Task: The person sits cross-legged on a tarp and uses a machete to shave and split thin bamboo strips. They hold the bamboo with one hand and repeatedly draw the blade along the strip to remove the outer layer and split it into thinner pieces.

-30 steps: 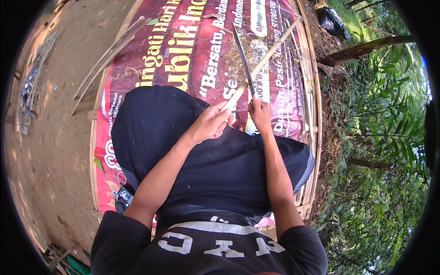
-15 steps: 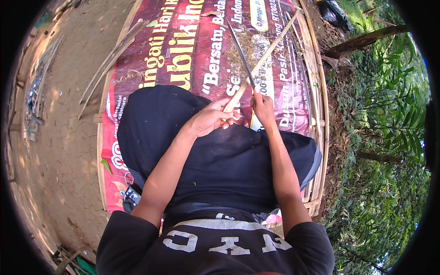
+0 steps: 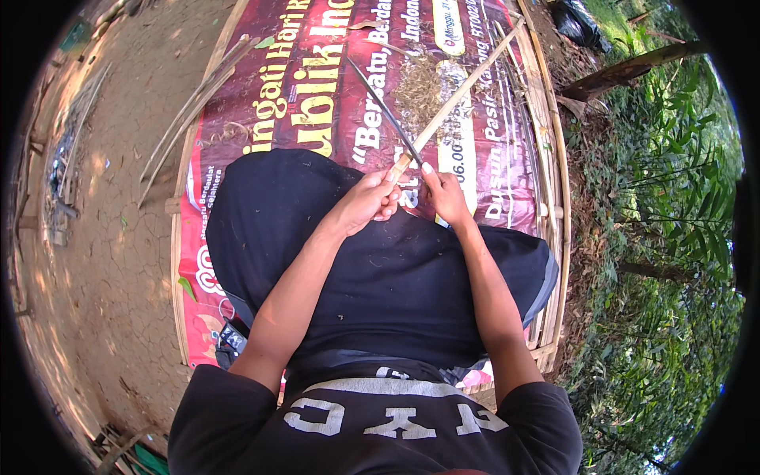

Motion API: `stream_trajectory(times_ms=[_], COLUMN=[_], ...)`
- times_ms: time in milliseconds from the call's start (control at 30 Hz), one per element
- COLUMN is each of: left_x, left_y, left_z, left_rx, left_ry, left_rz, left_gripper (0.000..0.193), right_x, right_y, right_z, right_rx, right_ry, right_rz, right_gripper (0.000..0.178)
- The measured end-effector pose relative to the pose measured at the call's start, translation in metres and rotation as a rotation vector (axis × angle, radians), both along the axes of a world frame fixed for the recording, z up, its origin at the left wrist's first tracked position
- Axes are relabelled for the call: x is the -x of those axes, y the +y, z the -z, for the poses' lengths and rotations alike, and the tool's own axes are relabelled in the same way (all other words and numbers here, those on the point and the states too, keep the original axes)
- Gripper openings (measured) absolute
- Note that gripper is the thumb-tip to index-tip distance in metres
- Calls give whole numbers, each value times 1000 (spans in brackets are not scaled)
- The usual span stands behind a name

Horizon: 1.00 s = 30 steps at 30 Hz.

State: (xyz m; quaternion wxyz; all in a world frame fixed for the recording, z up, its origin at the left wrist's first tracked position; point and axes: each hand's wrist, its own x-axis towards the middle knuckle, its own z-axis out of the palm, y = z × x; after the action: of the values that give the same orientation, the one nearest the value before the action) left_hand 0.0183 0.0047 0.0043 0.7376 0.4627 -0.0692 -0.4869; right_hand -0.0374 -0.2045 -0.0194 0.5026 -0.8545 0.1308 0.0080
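Observation:
My left hand [image 3: 370, 203] is closed round the near end of a long pale bamboo strip [image 3: 465, 87], which slants away to the far right. In my right hand [image 3: 447, 196] is a machete [image 3: 378, 100] with a long, narrow dark blade, its tip pointing to the far left. The blade crosses the strip just beyond my fingers and appears to touch it. My right fingers hide the machete's handle. Both hands are close together above my lap, which dark cloth [image 3: 372, 277] covers.
I sit on a red printed banner [image 3: 229, 119] spread over a bamboo platform [image 3: 560, 190]. Pale shavings [image 3: 419, 89] lie ahead. Thin strips [image 3: 190, 107] rest along the left edge. A dark object [image 3: 229, 339] lies by my left elbow. Bare soil is left, plants [image 3: 681, 206] right.
The machete's blade has swung left and drawn nearer to me, now crossing the bamboo strip close to my left fingers. My right hand has moved slightly nearer and left.

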Motion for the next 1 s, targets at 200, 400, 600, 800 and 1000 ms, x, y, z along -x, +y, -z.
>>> stream_trajectory(times_ms=[200,400,600,800,1000], left_x=[6,10,15,16,12], left_y=[-2,-4,-1,1,0], left_z=[6,27,13,1,-7], left_rx=[-81,-245,-278,-172,-79], left_ry=[-235,-624,-724,-465,-288], left_rz=[36,-21,-29,-19,-27], left_gripper=[32,36,39,38,33], right_x=[6,5,5,5,4], right_y=[8,11,-4,-25,-40], right_z=[0,-19,-6,3,10], right_rx=[-30,259,488,628,649], right_ry=[-12,1,-98,-202,-244], right_rz=[-143,-190,-195,-174,-97], right_gripper=[62,59,60,60,62])
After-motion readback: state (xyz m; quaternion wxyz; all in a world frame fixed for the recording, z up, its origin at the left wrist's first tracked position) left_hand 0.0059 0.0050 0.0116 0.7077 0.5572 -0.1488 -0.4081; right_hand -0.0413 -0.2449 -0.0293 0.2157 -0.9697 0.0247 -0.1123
